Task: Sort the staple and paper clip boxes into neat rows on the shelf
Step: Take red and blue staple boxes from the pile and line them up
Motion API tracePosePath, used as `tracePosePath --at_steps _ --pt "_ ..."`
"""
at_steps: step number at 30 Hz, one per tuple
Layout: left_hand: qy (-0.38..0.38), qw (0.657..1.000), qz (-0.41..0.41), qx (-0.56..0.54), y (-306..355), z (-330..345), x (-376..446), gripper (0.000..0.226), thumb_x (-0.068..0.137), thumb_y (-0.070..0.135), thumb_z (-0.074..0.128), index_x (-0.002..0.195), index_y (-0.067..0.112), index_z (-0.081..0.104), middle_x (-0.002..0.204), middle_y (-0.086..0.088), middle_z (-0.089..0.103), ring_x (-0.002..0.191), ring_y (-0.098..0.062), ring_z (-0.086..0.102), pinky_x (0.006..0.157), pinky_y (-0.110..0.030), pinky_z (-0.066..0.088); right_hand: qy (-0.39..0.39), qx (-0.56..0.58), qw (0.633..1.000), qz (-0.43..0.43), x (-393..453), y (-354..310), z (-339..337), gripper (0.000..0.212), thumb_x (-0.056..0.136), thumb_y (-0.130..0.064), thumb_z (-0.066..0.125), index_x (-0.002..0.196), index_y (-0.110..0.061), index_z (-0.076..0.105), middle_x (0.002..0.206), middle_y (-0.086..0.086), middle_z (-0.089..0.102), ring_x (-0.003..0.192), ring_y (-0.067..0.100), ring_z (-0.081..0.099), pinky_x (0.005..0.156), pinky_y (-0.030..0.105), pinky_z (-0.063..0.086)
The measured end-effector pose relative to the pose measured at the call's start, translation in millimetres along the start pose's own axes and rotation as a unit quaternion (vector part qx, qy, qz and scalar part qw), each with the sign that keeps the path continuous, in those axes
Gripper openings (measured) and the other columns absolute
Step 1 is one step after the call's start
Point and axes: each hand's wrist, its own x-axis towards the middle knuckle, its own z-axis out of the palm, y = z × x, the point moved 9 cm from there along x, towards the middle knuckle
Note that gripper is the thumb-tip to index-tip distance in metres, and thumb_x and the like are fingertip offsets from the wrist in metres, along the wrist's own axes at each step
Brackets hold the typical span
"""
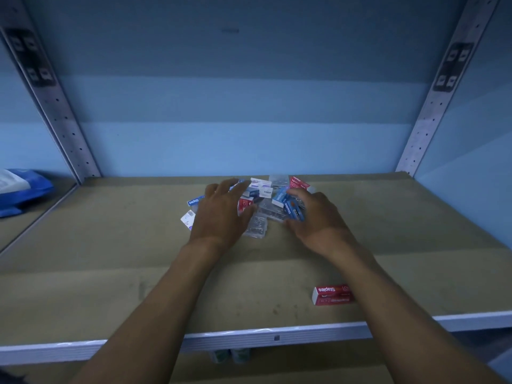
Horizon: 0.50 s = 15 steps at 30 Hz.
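A loose pile of small boxes lies at the middle back of the shelf board: blue and red staple boxes, white ones, and clear paper clip boxes. My left hand rests flat on the pile's left side, fingers spread, covering some boxes. My right hand is at the pile's right side, its fingers curled around a blue staple box. One red staple box lies alone near the front edge, beside my right forearm.
Perforated metal uprights frame the bay, with a blue back wall. A blue and white packet lies in the neighbouring bay at left. The white front rail runs below my forearms, with small items under it.
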Motion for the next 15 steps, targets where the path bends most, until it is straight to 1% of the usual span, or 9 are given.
tracePosePath --at_steps 2,4,7,9,11,13,15 --pt "-0.005 1.000 0.006 -0.007 2 2 1 0.050 0.090 0.042 0.062 0.138 0.027 0.055 0.139 0.000 0.056 0.126 -0.030 0.044 0.105 -0.042 0.039 0.000 -0.005 1.000 0.003 2 -1 3 0.059 0.089 -0.033 0.069 0.142 -0.042 0.045 0.129 0.008 0.053 0.120 0.034 0.053 0.100 0.041 0.048" --pt "0.004 1.000 0.014 -0.020 4 1 2 0.044 0.089 0.040 0.064 0.130 0.025 0.062 0.130 -0.002 0.063 0.119 -0.030 0.050 0.102 -0.040 0.041 -0.003 -0.008 1.000 -0.001 2 -2 5 0.055 0.089 -0.032 0.068 0.140 -0.040 0.049 0.128 0.008 0.057 0.117 0.034 0.056 0.098 0.041 0.050" --pt "0.026 0.998 0.007 -0.053 3 -3 3 0.034 0.085 0.033 0.069 0.118 0.025 0.068 0.117 -0.002 0.069 0.109 -0.029 0.055 0.094 -0.039 0.044 0.005 -0.004 1.000 -0.014 2 -5 2 0.048 0.088 -0.022 0.070 0.133 -0.032 0.057 0.125 0.004 0.065 0.113 0.029 0.061 0.094 0.035 0.051" --pt "0.039 0.997 0.005 -0.074 3 -5 3 0.030 0.083 0.027 0.071 0.113 0.026 0.070 0.111 -0.001 0.070 0.104 -0.028 0.056 0.089 -0.035 0.044 0.013 0.005 1.000 -0.017 2 -6 -1 0.044 0.087 -0.014 0.070 0.127 -0.029 0.061 0.123 0.002 0.068 0.111 0.025 0.063 0.091 0.032 0.051" --pt "0.048 0.995 0.002 -0.092 5 -8 2 0.026 0.083 0.022 0.071 0.109 0.027 0.072 0.108 0.000 0.070 0.103 -0.025 0.055 0.085 -0.030 0.041 0.018 0.021 1.000 -0.015 0 -5 -3 0.043 0.086 -0.008 0.068 0.123 -0.028 0.063 0.118 0.002 0.071 0.107 0.024 0.065 0.087 0.030 0.051" --pt "0.051 0.993 0.002 -0.106 7 -11 1 0.024 0.084 0.020 0.070 0.105 0.028 0.074 0.107 0.000 0.069 0.102 -0.023 0.054 0.082 -0.025 0.037 0.016 0.046 0.999 -0.004 -2 -3 -4 0.044 0.084 -0.007 0.067 0.122 -0.028 0.062 0.113 0.002 0.072 0.101 0.024 0.066 0.084 0.030 0.051" --pt "0.053 0.992 0.007 -0.114 10 -16 0 0.021 0.085 0.019 0.069 0.104 0.027 0.074 0.108 0.000 0.067 0.104 -0.022 0.055 0.082 -0.022 0.035 0.015 0.072 0.997 0.015 -4 1 -7 0.042 0.083 -0.010 0.067 0.120 -0.030 0.059 0.109 0.002 0.072 0.095 0.022 0.067 0.080 0.029 0.052"
